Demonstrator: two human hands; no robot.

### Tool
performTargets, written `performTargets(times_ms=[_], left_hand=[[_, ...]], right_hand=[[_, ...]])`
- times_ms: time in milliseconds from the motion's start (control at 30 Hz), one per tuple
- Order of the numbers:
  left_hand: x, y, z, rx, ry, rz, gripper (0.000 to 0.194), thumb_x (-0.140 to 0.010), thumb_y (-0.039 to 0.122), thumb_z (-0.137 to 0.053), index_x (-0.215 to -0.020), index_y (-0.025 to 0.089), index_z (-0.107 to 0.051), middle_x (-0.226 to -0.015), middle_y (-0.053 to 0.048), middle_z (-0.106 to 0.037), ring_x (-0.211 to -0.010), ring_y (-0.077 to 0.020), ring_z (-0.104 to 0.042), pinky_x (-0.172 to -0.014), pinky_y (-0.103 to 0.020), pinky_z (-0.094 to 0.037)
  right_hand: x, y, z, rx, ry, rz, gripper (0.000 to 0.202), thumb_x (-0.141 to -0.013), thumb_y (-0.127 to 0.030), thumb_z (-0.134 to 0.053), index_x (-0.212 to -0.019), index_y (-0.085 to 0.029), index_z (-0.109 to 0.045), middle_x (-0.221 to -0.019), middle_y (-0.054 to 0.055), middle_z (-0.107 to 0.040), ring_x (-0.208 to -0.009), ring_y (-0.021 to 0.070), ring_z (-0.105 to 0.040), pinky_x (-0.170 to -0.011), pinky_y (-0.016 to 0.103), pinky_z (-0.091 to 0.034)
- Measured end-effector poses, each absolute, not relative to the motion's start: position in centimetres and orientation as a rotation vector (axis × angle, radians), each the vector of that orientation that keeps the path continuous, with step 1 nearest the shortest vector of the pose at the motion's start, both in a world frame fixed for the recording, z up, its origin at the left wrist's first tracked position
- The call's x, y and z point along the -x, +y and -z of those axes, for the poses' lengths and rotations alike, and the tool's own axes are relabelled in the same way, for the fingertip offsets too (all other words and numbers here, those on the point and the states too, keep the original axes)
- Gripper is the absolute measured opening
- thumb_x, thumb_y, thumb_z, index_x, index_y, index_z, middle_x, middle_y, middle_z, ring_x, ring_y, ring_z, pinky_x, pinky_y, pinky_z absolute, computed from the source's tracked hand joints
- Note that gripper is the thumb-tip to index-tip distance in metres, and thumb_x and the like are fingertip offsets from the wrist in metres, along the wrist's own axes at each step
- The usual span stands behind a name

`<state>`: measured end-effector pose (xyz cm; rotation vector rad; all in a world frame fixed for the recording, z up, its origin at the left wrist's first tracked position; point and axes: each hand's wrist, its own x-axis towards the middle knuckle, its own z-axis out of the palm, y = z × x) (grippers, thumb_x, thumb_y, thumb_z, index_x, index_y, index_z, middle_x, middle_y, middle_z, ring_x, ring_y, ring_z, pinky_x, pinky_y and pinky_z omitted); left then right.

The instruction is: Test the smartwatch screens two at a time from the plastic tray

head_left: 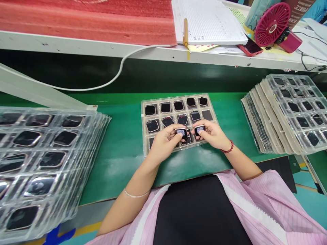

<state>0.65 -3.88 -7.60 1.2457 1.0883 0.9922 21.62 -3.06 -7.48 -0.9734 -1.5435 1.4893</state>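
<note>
My left hand (166, 141) grips a smartwatch body (181, 132) between thumb and fingers, its lit screen showing a code pattern. In my right hand (212, 134) is a second smartwatch body (199, 129), also lit with a code pattern. Both are held side by side, a small gap apart, above the front part of a clear plastic tray (144, 117). Dark square watch bodies lie in many of the tray's compartments, such as one watch body (165, 108) in the back row. My hands hide part of the front row.
A tall stack of filled trays (98, 131) stands at left, another tray stack (264, 112) at right. The green mat (120, 143) covers the bench. Above runs a shelf with red foam (89, 23), papers (209, 22), a pen (186, 32), phone (250, 46) and pink fan (273, 25). A white cable (120, 69) hangs down.
</note>
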Motion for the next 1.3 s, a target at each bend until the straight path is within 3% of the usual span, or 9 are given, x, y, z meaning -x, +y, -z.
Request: performTargets(times_ms=[267, 467, 567, 733, 867, 967, 1067, 1167, 1300], left_hand=[[-0.9, -3.9, 7.6, -1.238, 1.070, -1.004, 0.029, -0.077, 0.033, -0.071, -0.101, 0.017, -0.068, -0.091, -0.006, -0.073, -0.070, -0.0170, -0.068, -0.061, -0.027, -0.057], [-1.1, -4.0, 7.9, -1.239, 1.044, -0.963, 0.029, -0.080, 0.035, -0.069, -0.103, 0.016, -0.067, -0.091, -0.007, -0.073, -0.075, -0.0184, -0.068, -0.065, -0.029, -0.058], [-1.1, -4.1, 8.0, -1.222, 1.036, -0.986, 0.031, -0.081, 0.035, -0.070, -0.104, 0.015, -0.066, -0.095, -0.008, -0.073, -0.079, -0.0187, -0.069, -0.067, -0.029, -0.059], [-0.9, -4.1, 8.5, -1.246, 1.025, -1.009, 0.031, -0.085, 0.042, -0.068, -0.101, 0.016, -0.067, -0.093, -0.006, -0.072, -0.067, -0.0151, -0.067, -0.059, -0.026, -0.056], [-0.9, -3.9, 9.2, -1.254, 1.010, -1.021, 0.033, -0.081, 0.027, -0.068, -0.113, 0.017, -0.063, -0.101, -0.007, -0.072, -0.084, -0.0180, -0.070, -0.076, -0.030, -0.058], [-1.0, -3.9, 9.2, -1.260, 1.055, -1.016, 0.038, -0.076, 0.021, -0.071, -0.113, 0.018, -0.061, -0.102, -0.006, -0.071, -0.092, -0.0200, -0.069, -0.077, -0.029, -0.056], [-1.0, -4.0, 9.1, -1.240, 1.057, -1.019, 0.031, -0.077, 0.026, -0.073, -0.104, 0.017, -0.063, -0.091, -0.005, -0.071, -0.082, -0.0186, -0.068, -0.071, -0.028, -0.055], [-0.9, -4.0, 9.0, -1.246, 1.036, -0.988, 0.025, -0.083, 0.027, -0.064, -0.106, 0.017, -0.063, -0.091, -0.005, -0.071, -0.072, -0.0152, -0.065, -0.061, -0.025, -0.050], [-0.9, -3.8, 9.0, -1.246, 1.017, -0.975, 0.035, -0.079, 0.018, -0.056, -0.114, 0.018, -0.061, -0.098, -0.005, -0.072, -0.078, -0.0158, -0.066, -0.061, -0.024, -0.049]], right_hand=[[-21.6, -3.3, 7.7, 0.990, -1.560, -1.461, 0.027, -0.091, -0.039, -0.062, -0.109, -0.019, -0.062, -0.098, 0.006, -0.069, -0.077, 0.0140, -0.067, -0.072, 0.029, -0.061], [-21.4, -3.5, 8.1, 1.049, -1.641, -1.402, 0.025, -0.092, -0.033, -0.059, -0.112, -0.018, -0.062, -0.102, 0.007, -0.071, -0.068, 0.0126, -0.069, -0.066, 0.027, -0.060], [-21.3, -3.4, 8.2, 1.051, -1.623, -1.394, 0.027, -0.092, -0.036, -0.061, -0.112, -0.018, -0.062, -0.101, 0.007, -0.070, -0.068, 0.0121, -0.068, -0.065, 0.026, -0.059], [-21.4, -3.0, 8.6, 1.001, -1.524, -1.448, 0.032, -0.093, -0.045, -0.060, -0.107, -0.017, -0.061, -0.089, 0.005, -0.069, -0.061, 0.0100, -0.061, -0.054, 0.022, -0.053], [-21.4, -2.9, 8.8, 1.064, -1.572, -1.368, 0.038, -0.086, -0.029, -0.067, -0.121, -0.018, -0.056, -0.099, 0.007, -0.069, -0.073, 0.0129, -0.064, -0.058, 0.022, -0.054], [-21.5, -2.9, 8.6, 1.024, -1.606, -1.437, 0.046, -0.083, -0.020, -0.062, -0.129, -0.020, -0.053, -0.110, 0.009, -0.068, -0.082, 0.0147, -0.068, -0.065, 0.024, -0.057], [-21.7, -2.9, 8.2, 1.004, -1.592, -1.489, 0.035, -0.087, -0.021, -0.053, -0.122, -0.018, -0.056, -0.106, 0.007, -0.069, -0.078, 0.0133, -0.069, -0.065, 0.024, -0.057], [-21.7, -2.9, 8.2, 1.056, -1.595, -1.359, 0.025, -0.088, -0.022, -0.053, -0.110, -0.017, -0.060, -0.095, 0.006, -0.070, -0.070, 0.0118, -0.065, -0.061, 0.023, -0.055], [-21.5, -3.0, 8.3, 1.096, -1.691, -1.217, 0.023, -0.082, -0.020, -0.061, -0.105, -0.017, -0.061, -0.091, 0.005, -0.069, -0.074, 0.0138, -0.063, -0.062, 0.023, -0.053]])
